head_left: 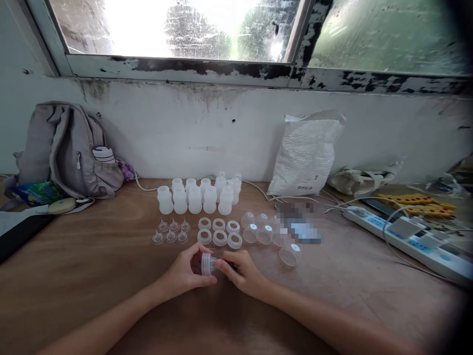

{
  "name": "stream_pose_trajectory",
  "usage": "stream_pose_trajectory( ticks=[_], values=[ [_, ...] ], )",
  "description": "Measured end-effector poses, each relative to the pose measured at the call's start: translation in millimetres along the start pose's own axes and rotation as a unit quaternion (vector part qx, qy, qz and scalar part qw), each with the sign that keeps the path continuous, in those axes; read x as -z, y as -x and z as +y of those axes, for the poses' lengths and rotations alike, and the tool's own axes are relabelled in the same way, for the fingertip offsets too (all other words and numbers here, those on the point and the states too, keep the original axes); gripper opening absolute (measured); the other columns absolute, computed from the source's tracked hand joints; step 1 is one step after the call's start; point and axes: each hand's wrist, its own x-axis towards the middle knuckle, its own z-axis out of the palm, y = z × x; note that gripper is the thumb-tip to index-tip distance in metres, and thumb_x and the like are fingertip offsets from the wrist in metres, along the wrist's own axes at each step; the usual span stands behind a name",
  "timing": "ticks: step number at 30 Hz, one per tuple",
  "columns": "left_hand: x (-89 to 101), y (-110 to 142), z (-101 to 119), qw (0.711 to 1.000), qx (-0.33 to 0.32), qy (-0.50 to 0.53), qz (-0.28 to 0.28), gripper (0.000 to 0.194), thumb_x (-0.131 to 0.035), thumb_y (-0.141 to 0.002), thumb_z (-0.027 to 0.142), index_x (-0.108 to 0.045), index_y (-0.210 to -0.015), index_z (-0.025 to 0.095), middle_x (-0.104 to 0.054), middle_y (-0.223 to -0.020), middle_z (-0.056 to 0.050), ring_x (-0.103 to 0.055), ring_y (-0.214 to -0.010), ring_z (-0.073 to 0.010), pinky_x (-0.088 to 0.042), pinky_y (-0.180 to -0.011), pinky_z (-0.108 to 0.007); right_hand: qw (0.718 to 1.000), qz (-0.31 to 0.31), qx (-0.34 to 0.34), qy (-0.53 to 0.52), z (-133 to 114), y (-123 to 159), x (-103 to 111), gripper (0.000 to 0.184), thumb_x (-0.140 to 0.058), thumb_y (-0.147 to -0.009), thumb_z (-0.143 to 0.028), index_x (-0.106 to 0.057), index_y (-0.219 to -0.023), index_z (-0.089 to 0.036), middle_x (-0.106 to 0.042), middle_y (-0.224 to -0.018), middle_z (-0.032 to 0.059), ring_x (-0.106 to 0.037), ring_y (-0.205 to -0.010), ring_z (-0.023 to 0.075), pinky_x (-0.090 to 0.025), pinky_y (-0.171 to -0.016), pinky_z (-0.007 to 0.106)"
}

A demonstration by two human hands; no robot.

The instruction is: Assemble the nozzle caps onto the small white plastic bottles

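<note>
My left hand (189, 270) grips a translucent screw ring (206, 264) by its rim, thumb below and fingers above. A clear bottle nipple (213, 265) pokes out of the ring toward the right. Its tip is pinched between the thumb and fingers of my right hand (244, 272). Just beyond my hands lie two rows of loose nipples (170, 236) on the left and two rows of loose rings (219, 238) in the middle. Clear domed caps (265, 235) sit to their right, one cap (290, 255) nearer me. Behind stand several frosted baby bottles (195, 199), some at the right with nipples on top.
A grey backpack (70, 148) leans at the back left, with a black flat object (22, 236) before it. A white plastic bag (305, 158) rests against the wall. A power strip (410, 241) with cables runs along the right. Yellow gloves (417, 204) lie behind it.
</note>
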Motion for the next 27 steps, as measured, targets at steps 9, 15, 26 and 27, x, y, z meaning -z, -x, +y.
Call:
stream_pose_trajectory(
  ticks=[9, 15, 26, 27],
  values=[
    [4.6, 1.8, 10.4, 0.994, -0.019, 0.111, -0.005, 0.047, -0.066, -0.066, 0.032, -0.049, -0.107, 0.016, -0.056, -0.089, -0.005, -0.053, -0.073, -0.013, -0.045, -0.06, -0.024, 0.99, 0.036, -0.089, -0.107, -1.7, -7.2, -0.9, 0.035, -0.036, -0.086, -0.039, -0.044, -0.061, -0.016, -0.042, -0.051, -0.0045, -0.039, -0.042, 0.0053, -0.032, -0.043, 0.018],
    [0.8, -2.6, 5.5, 0.997, 0.035, 0.053, 0.042, 0.032, -0.055, -0.073, 0.043, -0.052, -0.079, 0.012, -0.055, -0.06, 0.0, -0.053, -0.05, -0.0099, -0.044, -0.046, -0.022, 0.983, 0.035, -0.117, -0.139, -0.2, -6.9, -3.4, 0.029, -0.031, -0.087, -0.041, -0.048, -0.089, -0.017, -0.049, -0.052, -0.0047, -0.039, -0.035, 0.0055, -0.03, -0.035, 0.016],
    [-4.5, 3.3, 4.1, 0.993, -0.021, -0.077, 0.089, 0.018, -0.055, -0.07, 0.025, -0.039, -0.072, 0.018, -0.049, -0.061, 0.005, -0.05, -0.052, -0.0083, -0.041, -0.046, -0.018, 0.982, 0.033, 0.085, 0.163, -4.1, 3.7, -15.6, 0.033, -0.046, -0.072, -0.015, -0.046, -0.104, -0.017, -0.063, -0.076, 0.0031, -0.056, -0.057, 0.0118, -0.036, -0.05, 0.02],
    [-5.8, 5.2, 5.0, 0.987, -0.041, -0.124, 0.096, 0.015, -0.054, -0.07, 0.022, -0.04, -0.071, 0.018, -0.049, -0.06, 0.005, -0.048, -0.051, -0.0077, -0.039, -0.046, -0.018, 0.979, 0.034, 0.095, 0.176, -3.8, 4.0, -16.8, 0.032, -0.045, -0.07, -0.013, -0.046, -0.102, -0.017, -0.063, -0.077, 0.0037, -0.057, -0.06, 0.0128, -0.037, -0.051, 0.02]
  ],
)
